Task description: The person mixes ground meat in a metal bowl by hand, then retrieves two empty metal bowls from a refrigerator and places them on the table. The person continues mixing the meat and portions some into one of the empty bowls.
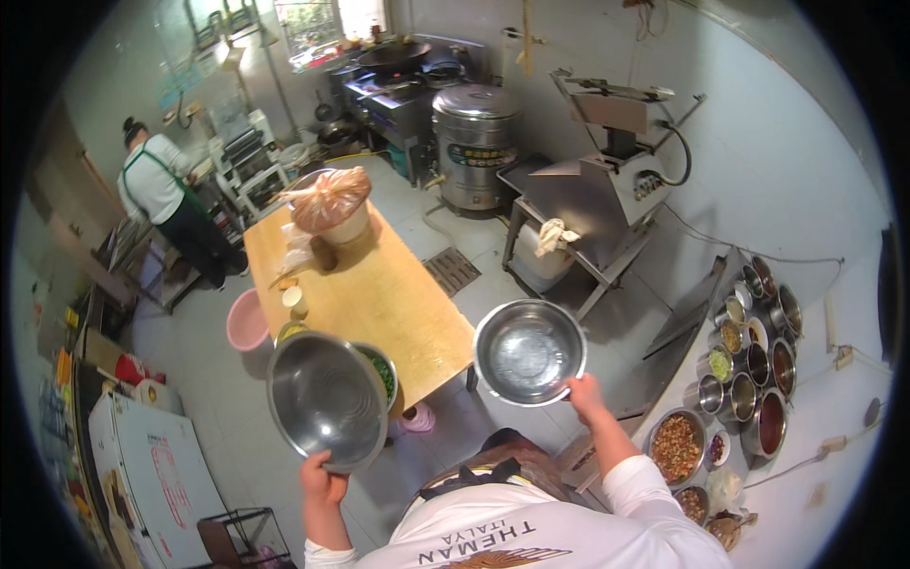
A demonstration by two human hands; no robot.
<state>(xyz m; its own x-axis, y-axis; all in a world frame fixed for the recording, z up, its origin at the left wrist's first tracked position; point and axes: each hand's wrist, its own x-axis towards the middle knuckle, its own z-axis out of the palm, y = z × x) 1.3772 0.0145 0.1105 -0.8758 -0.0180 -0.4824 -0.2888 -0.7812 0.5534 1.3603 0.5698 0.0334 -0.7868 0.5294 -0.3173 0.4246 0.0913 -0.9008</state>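
Note:
My left hand (pixel 324 484) grips the near rim of a large stainless steel mixing bowl (pixel 323 398), tilted so that its bare inside faces me. It hides part of a bowl of chopped greens (pixel 384 375) at the corner of the wooden-topped table (pixel 384 299). Out to the right, my right hand (pixel 584 398) holds a second, shallower steel basin (pixel 530 352) by its lower right rim. The basin is beside the table's right corner, above the tiled floor, and its inside looks shiny; whether it holds water I cannot tell.
A tub topped with an orange plastic bag (pixel 330 203) stands at the table's far end. A pink basin (pixel 247 320) is left of it. Several steel pots line the right-hand counter, near a bowl of diced food (pixel 677 447). A co-worker (pixel 170 192) stands far left. A steel boiler (pixel 476 153) is behind.

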